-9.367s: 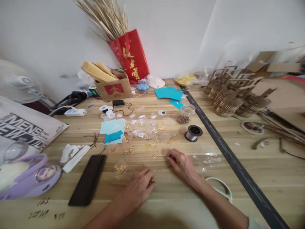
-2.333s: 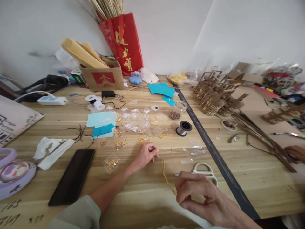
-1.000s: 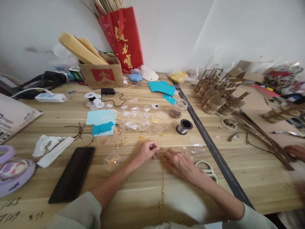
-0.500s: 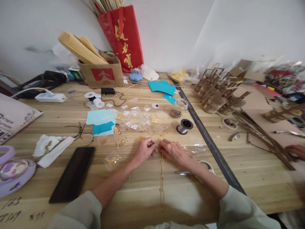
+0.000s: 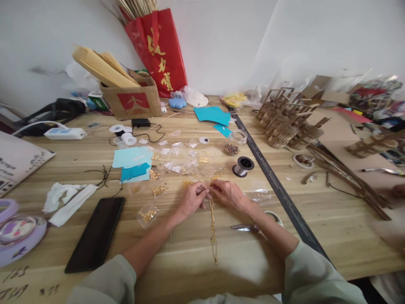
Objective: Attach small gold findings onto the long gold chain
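A thin gold chain [image 5: 212, 230] lies straight on the wooden table [image 5: 190, 270], running from my fingertips toward me. My left hand [image 5: 192, 198] pinches its far end with closed fingers. My right hand [image 5: 228, 194] meets it from the right, fingers also pinched at that same end of the chain. Small clear bags of gold beads [image 5: 159, 189] lie just beyond and left of my hands.
Scissors [image 5: 253, 227] lie under my right forearm. A black phone [image 5: 95, 233] lies at the left, a wire spool [image 5: 242, 165] and a bead dish [image 5: 231, 149] beyond my hands. A cardboard box [image 5: 134, 101], red bag [image 5: 157, 44] and wooden frames [image 5: 286, 122] stand further back. Another person's hand [image 5: 398, 191] shows at the right edge.
My right hand slid along the chain from near me up to its far end and joined my left hand there. The chain now lies straight.
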`<state>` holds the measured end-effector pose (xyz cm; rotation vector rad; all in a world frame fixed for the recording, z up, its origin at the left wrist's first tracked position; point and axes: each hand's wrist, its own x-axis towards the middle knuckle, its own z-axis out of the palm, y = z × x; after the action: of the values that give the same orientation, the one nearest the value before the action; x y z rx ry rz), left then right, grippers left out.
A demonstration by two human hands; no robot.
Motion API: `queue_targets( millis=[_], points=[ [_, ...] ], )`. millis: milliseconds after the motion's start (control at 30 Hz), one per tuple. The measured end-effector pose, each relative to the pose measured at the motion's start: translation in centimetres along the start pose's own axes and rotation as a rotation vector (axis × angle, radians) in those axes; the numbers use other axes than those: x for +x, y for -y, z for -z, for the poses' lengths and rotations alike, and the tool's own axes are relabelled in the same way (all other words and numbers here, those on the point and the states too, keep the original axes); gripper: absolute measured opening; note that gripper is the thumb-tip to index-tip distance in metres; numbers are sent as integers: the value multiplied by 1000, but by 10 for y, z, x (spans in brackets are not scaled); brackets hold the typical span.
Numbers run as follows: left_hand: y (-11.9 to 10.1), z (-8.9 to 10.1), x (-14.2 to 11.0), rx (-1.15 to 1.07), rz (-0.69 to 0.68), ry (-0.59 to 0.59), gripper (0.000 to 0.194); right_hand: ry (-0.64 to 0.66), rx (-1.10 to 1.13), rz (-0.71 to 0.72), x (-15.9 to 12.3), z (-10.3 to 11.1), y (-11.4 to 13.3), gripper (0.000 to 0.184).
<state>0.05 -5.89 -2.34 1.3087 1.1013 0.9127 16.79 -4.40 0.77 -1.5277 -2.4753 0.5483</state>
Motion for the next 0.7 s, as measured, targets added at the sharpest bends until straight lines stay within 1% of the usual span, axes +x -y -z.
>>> queue_targets(
  millis=[67,167,233,300,400,433,567,700],
  points=[
    [1,0,0,19,3,24,24,-34,3,33,-9,5,1,17],
    [3,1,1,33,-27,54,21,-46,-21,104,-31,12,7,16],
    [4,1,2,39,-46,63,20,-3,-28,147,-50,14,14,11],
    [5,1,2,49,-45,65,19,44,-39,133,-69,14,22,8],
    [5,1,3,62,-28,61,18,162,20,144,-94,11,34,12],
    [5,1,3,65,-27,60,17,189,38,120,-100,9,38,13],
    [5,0,3,65,-39,51,15,187,82,102,-113,-3,47,12],
    [5,0,3,50,-37,47,16,137,49,127,-112,-15,52,9]
  ],
)
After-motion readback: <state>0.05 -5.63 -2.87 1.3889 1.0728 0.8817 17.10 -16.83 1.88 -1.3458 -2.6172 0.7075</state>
